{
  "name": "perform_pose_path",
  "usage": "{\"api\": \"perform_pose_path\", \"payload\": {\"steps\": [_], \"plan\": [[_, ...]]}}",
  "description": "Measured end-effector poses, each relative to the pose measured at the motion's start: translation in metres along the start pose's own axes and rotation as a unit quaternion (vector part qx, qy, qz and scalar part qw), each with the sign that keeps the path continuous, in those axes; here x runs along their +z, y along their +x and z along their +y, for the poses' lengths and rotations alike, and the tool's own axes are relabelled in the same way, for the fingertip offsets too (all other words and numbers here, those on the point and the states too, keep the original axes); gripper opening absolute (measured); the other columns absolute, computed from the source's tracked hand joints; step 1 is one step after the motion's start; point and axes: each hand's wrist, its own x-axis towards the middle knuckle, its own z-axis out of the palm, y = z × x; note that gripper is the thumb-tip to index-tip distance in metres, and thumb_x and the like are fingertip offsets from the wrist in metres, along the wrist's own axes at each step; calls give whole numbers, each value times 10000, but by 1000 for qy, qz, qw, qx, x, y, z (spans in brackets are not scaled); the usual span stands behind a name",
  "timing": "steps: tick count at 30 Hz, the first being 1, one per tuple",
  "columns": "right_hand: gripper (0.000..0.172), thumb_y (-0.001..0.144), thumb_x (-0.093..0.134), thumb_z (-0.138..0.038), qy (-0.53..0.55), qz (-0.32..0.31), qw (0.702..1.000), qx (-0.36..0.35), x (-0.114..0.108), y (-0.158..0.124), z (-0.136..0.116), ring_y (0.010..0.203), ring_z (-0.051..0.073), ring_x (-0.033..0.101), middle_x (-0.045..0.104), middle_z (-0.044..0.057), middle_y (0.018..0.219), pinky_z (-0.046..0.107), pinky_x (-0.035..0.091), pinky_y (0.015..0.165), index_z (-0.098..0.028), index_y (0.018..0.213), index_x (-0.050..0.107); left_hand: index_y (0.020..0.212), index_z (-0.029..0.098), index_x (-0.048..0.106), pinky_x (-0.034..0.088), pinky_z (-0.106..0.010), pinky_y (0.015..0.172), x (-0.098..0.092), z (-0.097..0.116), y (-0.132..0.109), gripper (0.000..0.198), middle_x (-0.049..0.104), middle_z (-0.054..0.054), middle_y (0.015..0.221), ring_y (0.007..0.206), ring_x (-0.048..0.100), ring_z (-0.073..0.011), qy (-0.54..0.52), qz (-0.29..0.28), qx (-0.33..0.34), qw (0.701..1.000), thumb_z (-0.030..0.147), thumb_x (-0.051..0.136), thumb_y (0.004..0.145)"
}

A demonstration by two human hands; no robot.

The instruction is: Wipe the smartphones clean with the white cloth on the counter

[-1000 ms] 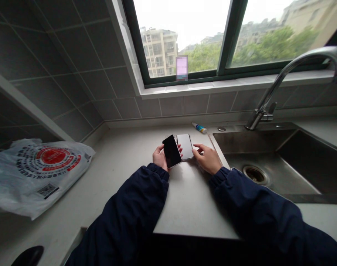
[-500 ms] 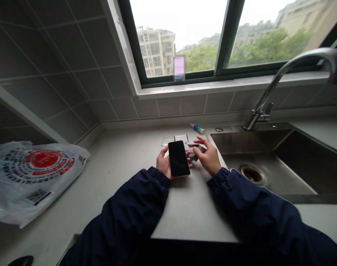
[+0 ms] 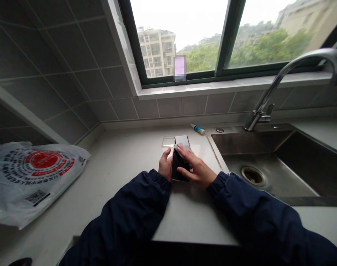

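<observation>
Phone: a phone (image 3: pixel 177 161) with a dark screen, just below the centre of the frame, held above the counter (image 3: pixel 124 159).
Left hand: the left hand (image 3: pixel 164 168) grasps the phone along its left edge, thumb beside the screen.
Right hand: the right hand (image 3: pixel 201 171) lies across the screen from the right, fingers stretched out, thumb lower on the glass; a whitish wipe (image 3: pixel 181 144) shows at the fingertips, but whether they pinch it or only press it I cannot tell.
Clear case: a see-through case (image 3: pixel 167 142) lies on the counter just above the left hand, the pale counter showing through it.
White card: a white card (image 3: pixel 182 139) with dark edges lies beside the case, partly hidden by the right hand.
Bag: a plastic bag (image 3: pixel 7 199) fills the lower left; its contents are hidden.
Bag print: rings of dark characters around a red disc, red bands and a square code, too blurred to read.
Tube: a white, blue and yellow tube (image 3: pixel 197 129) lies right of centre near the back wall, its lettering too small to read.
Sink: a steel sink (image 3: pixel 282 176) at the right, a round drain (image 3: pixel 252 175) in its floor, the tap (image 3: pixel 271 87) rising behind.
Window label: a pale pink rectangle (image 3: pixel 180 68), upper middle, its writing pixelated.
</observation>
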Motion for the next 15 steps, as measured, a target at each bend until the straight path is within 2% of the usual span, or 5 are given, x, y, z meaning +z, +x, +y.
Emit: {"api": "perform_pose_path", "payload": {"steps": [3, 6, 9, 12, 15], "plan": [[789, 953, 618, -260, -31, -26, 998, -41, -2, -1, -7, 1574, 323, 247, 229, 165, 1707, 604, 260, 1254, -218, 1646, 243, 1371, 112, 587, 527, -522, 972, 2, 0, 0, 657, 727, -180, 1117, 1043, 706, -368, 13, 10, 9, 1000, 583, 408, 950], [744, 962, 595, -222, -18, 8, 997, -71, -3, -1, -9, 1566, 296, 286, 248, 161, 1706, 532, 336, 1245, -204, 1634, 276, 1373, 106, 585, 538, -516, 952, 5, 0, -1, 617, 733, -176, 1081, 1004, 719, -360, 16, 27, 4, 999, 532, 395, 969], [614, 990, 543, -201, -27, 55, 995, -72, -1, -2, -8, 1494, 278, 435, 434, 140, 1624, 497, 422, 1207, -219, 1585, 391, 1338, 87, 608, 540, -520, 950, 6, 1, -1, 651, 734, -187, 1057, 995, 719, -368, 5, 35, 1, 999, 566, 367, 969], [431, 1006, 513, -200, -60, 121, 989, -61, -1, -3, -6, 1297, 268, 625, 675, 106, 1373, 475, 535, 1093, -256, 1425, 597, 1321, 87, 618, 536, -524, 959, 5, 2, 0, 667, 735, -190, 1057, 1007, 715, -368, -4, 43, 20, 999, 591, 371, 961], [317, 999, 527, -210, -102, 162, 980, -47, -2, -2, -4, 1137, 274, 674, 742, 104, 1175, 468, 587, 981, -247, 1258, 705, 1326, 81, 610, 534, -535, 962, 3, 4, 0, 680, 732, -196, 1066, 1026, 710, -367, -9, 45, 35, 998, 594, 339, 971]]}}
